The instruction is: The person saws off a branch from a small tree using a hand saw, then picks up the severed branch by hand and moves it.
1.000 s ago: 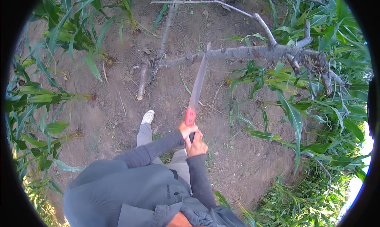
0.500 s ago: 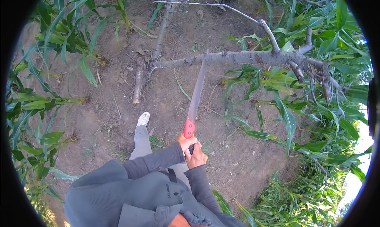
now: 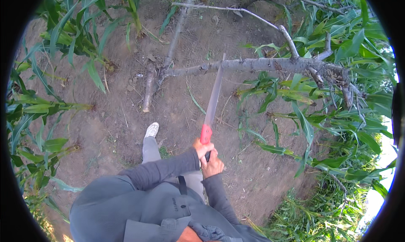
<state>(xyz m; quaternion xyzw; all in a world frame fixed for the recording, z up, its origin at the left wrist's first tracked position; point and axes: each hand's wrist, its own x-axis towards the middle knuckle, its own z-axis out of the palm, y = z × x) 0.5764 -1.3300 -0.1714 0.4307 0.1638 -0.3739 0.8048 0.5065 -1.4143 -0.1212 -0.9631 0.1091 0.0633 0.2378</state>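
Both my hands are closed on the handle of a hand saw (image 3: 214,96) with a red and black grip. My left hand (image 3: 203,150) wraps the front of the grip, just behind its red part. Close behind it, my right hand (image 3: 213,165) grips the black rear part. The long straight blade points away from me and lies across a grey-barked branch (image 3: 261,64), its tip showing just past the far side. Any cut under the blade is too small to make out.
The branch joins a thinner upright limb (image 3: 179,28) and a short sawn stub (image 3: 148,90) at left. Side twigs (image 3: 288,41) and broken ends stick out at right. Corn plants (image 3: 301,115) crowd both sides of bare soil. My shoe (image 3: 152,129) stands below the stub.
The saw and both hands have shifted slightly right and away from me. The grip is unchanged, and the blade still crosses the branch at about the same place.
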